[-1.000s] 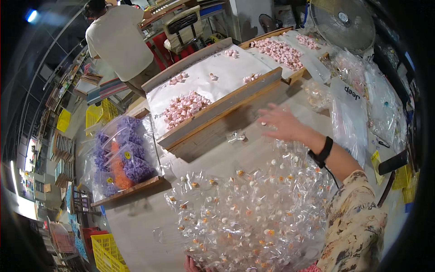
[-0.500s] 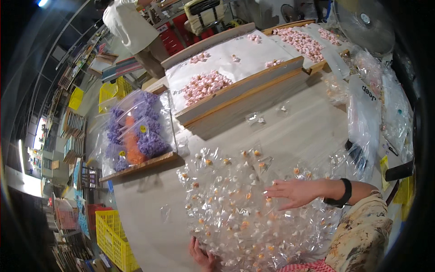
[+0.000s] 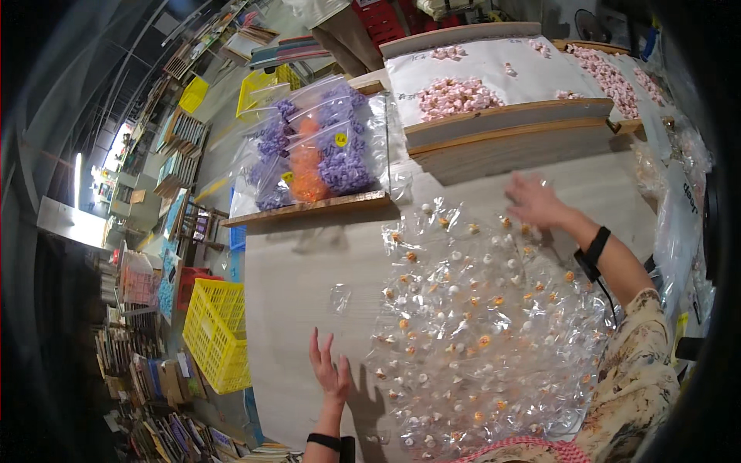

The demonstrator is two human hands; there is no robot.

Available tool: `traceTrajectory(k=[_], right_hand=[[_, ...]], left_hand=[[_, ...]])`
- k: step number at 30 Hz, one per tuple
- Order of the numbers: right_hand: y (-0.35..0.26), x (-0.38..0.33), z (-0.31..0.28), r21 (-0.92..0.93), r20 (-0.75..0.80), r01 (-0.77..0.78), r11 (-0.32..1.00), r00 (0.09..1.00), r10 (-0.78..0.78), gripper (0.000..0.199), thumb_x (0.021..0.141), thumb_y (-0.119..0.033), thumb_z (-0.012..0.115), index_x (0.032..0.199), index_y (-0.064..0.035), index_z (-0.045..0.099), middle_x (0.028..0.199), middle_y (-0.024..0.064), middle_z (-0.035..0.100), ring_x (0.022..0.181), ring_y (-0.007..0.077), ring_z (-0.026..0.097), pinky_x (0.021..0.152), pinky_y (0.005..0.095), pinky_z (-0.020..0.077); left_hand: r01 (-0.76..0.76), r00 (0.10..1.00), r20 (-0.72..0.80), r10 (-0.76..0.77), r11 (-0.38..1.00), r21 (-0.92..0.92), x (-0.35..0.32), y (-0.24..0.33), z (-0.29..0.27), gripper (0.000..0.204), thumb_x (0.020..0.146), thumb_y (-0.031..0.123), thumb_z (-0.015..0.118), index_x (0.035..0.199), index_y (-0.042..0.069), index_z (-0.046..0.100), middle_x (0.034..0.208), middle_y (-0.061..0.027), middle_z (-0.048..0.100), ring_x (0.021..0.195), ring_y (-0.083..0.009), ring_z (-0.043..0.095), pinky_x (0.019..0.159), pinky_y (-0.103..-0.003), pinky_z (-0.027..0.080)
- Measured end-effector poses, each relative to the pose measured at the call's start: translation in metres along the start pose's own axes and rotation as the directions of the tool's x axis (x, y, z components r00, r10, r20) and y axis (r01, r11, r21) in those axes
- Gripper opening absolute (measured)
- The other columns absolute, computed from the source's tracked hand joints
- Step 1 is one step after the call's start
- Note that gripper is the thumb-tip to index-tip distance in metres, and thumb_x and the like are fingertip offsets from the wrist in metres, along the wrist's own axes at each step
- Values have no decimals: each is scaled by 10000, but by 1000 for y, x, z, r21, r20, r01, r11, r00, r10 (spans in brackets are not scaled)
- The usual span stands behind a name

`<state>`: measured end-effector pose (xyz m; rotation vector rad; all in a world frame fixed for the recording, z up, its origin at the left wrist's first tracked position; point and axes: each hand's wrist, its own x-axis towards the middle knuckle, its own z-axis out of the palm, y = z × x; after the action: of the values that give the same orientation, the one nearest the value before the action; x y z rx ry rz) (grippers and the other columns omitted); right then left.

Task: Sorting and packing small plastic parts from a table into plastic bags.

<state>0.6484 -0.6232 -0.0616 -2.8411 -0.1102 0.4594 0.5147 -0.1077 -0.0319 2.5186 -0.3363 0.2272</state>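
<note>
A wide spread of small clear plastic packets (image 3: 463, 332), each with little white and orange pieces inside, covers the near part of the table (image 3: 301, 285). My left hand (image 3: 330, 370) is raised over the bare table just left of the packets, fingers apart and nothing in it. Beyond the far edge of the packets my right hand (image 3: 532, 202) reaches out, slightly blurred, its fingers spread and holding nothing I can see. One lone packet (image 3: 340, 297) lies apart to the left of the spread.
Bags of purple and orange pieces (image 3: 309, 170) fill a wooden-edged tray at the far left. Behind stands a board tray (image 3: 509, 127) with pink pieces (image 3: 459, 99). Clear plastic bags (image 3: 675, 224) lie at right. A yellow crate (image 3: 220, 339) is left of the table. A person (image 3: 340, 35) stands beyond.
My right hand has moved from over the packets to beyond their far edge. My left hand has lifted away from the near left edge of the packets. The view has swung left and down.
</note>
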Motion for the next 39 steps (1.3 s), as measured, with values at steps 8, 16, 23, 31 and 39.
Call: traceTrajectory(k=[8, 16, 23, 31, 39], right_hand=[[-94, -57, -48, 387, 433, 337, 858, 756, -492, 521, 881, -512, 463, 1255, -151, 510, 1153, 159, 576, 1070, 318, 542, 926, 368, 409], [-122, 85, 4, 101, -263, 629, 770, 764, -589, 483, 882, -423, 497, 1279, -150, 479, 1332, 110, 445, 1251, 314, 381, 1002, 380, 352], [-157, 36, 57, 111, -10, 878, 466, 470, -883, 493, 890, -383, 503, 1298, -110, 455, 1432, 121, 293, 1312, 301, 280, 1056, 386, 283], [-145, 118, -3, 220, -363, 551, 805, 812, -457, 394, 806, -236, 590, 1170, -90, 546, 1173, 120, 559, 1084, 268, 532, 910, 354, 431], [-170, 118, 21, 103, -146, 439, 893, 894, -423, 215, 790, -154, 606, 986, -73, 570, 1005, 112, 586, 982, 308, 533, 824, 366, 447]], left_hand=[[101, 993, 56, -102, 995, 23, 9, -27, 36, 548, 806, 215, 564, 1308, 46, 419, 1434, -227, 219, 1310, -382, 242, 1056, -446, 226], [62, 996, 64, -69, 992, 105, 44, -27, 55, 590, 819, 302, 568, 1343, 99, 389, 1457, -203, 188, 1341, -367, 187, 1075, -496, 123], [50, 979, 185, -86, 981, 188, 53, -20, 63, 435, 854, 230, 539, 1272, 124, 488, 1422, -127, 319, 1333, -337, 229, 1070, -529, 112], [-37, 997, 66, 48, 987, -159, 8, -8, 60, 252, 628, -26, 701, 863, 49, 655, 1029, -97, 615, 993, -284, 560, 826, -337, 463], [190, 978, 181, -108, 822, -537, -24, -27, 39, 270, 687, -86, 649, 934, 21, 627, 887, -80, 559, 848, -187, 559, 791, -282, 470]])
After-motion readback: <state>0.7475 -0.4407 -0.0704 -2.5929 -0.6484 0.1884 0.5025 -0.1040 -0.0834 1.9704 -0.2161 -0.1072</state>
